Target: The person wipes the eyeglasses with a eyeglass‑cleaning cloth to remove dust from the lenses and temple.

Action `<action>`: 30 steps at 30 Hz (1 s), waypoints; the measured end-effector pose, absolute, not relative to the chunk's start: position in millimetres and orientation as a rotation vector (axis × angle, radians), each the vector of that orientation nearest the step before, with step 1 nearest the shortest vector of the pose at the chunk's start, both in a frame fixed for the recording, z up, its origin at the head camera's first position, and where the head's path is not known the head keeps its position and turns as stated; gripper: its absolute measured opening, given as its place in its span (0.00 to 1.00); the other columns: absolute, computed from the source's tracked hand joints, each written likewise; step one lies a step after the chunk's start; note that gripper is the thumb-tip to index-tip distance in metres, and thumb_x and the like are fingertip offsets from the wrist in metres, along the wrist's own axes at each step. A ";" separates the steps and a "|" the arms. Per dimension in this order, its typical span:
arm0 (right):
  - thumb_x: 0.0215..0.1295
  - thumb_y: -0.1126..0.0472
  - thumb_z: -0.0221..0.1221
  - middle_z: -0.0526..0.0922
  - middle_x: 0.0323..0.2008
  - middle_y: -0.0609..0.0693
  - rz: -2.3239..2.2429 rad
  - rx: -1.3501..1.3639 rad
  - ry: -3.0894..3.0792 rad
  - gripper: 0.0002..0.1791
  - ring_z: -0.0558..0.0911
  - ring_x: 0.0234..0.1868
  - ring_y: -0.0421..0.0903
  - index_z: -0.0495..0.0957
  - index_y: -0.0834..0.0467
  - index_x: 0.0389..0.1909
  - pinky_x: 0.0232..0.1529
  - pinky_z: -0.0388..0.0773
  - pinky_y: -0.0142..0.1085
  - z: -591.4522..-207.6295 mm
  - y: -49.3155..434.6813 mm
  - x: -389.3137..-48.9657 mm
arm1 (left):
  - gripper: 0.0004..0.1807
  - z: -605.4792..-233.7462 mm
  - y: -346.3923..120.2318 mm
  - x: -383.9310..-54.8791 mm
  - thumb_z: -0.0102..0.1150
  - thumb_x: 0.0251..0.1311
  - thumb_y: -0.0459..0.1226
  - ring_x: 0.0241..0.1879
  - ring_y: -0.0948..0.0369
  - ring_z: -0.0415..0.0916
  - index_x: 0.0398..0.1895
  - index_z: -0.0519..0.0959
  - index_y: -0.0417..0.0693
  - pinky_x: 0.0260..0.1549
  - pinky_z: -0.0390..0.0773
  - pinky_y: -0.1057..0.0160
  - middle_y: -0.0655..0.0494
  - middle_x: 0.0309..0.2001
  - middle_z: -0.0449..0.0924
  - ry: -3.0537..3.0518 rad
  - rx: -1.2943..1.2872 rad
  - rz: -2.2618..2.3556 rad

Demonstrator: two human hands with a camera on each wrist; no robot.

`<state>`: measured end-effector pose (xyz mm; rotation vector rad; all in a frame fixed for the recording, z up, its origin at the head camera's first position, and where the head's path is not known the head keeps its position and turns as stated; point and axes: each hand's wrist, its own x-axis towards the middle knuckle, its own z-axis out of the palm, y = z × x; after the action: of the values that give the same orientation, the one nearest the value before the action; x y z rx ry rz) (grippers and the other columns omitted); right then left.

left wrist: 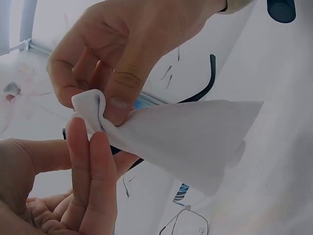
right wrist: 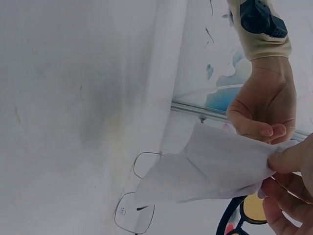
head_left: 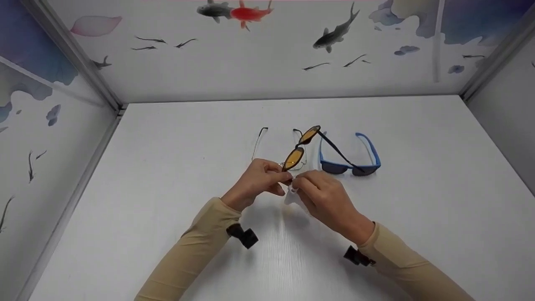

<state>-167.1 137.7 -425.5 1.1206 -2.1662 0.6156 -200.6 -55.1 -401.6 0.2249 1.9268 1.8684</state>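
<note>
Black-framed glasses with yellow lenses point(head_left: 294, 159) are held up slanting over the table, one temple reaching out to the right. My left hand point(head_left: 261, 179) pinches them at their lower end. A white cloth point(left wrist: 190, 142) hangs from my right hand point(head_left: 326, 196), its upper edge bunched between thumb and fingers. Both hands' fingertips come together at the bunched cloth, which hides the part of the glasses there. In the right wrist view the cloth point(right wrist: 215, 161) covers part of the left fingers' surroundings, and one yellow lens point(right wrist: 254, 208) shows below it.
Blue-framed sunglasses point(head_left: 379, 163) with dark lenses lie on the white table point(head_left: 167, 167), right of the hands. Thin metal-rimmed glasses point(head_left: 260, 136) lie behind the left hand, partly covered. Printed fish panels point(head_left: 284, 79) wall the table at the back and sides.
</note>
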 end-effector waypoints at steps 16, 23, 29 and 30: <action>0.53 0.76 0.65 0.81 0.35 0.52 0.490 1.103 -2.268 0.13 0.81 0.38 0.50 0.77 0.59 0.35 0.40 0.76 0.44 -442.2 187.1 -162.4 | 0.08 -399.4 -73.4 -202.4 0.54 0.62 0.25 0.25 0.62 0.83 0.41 0.79 0.27 0.38 0.82 0.58 0.45 0.27 0.84 1.939 0.226 1.871; 0.41 0.81 0.70 0.81 0.36 0.51 0.567 1.059 -2.272 0.22 0.79 0.37 0.48 0.78 0.60 0.35 0.37 0.76 0.43 -430.6 213.0 -157.4 | 0.10 -401.8 -84.5 -208.3 0.54 0.65 0.26 0.31 0.60 0.84 0.44 0.78 0.26 0.41 0.81 0.58 0.41 0.33 0.84 1.976 0.276 1.883; 0.36 0.85 0.70 0.81 0.38 0.51 0.678 0.986 -2.315 0.26 0.79 0.40 0.48 0.78 0.61 0.38 0.43 0.75 0.32 -418.4 237.4 -154.6 | 0.09 -404.8 -95.3 -212.5 0.50 0.69 0.26 0.32 0.58 0.84 0.43 0.76 0.24 0.40 0.81 0.59 0.37 0.36 0.83 2.001 0.221 1.926; 0.37 0.86 0.69 0.80 0.38 0.51 0.721 0.988 -2.315 0.26 0.79 0.40 0.47 0.77 0.62 0.38 0.44 0.74 0.29 -417.0 241.0 -154.5 | 0.09 -405.6 -96.8 -212.8 0.49 0.69 0.27 0.32 0.58 0.85 0.43 0.76 0.24 0.40 0.81 0.59 0.37 0.36 0.83 2.010 0.214 1.926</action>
<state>-154.5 241.0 -417.0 0.9883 -2.3149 0.7215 -212.8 -96.8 -405.6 0.2141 2.0095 1.9257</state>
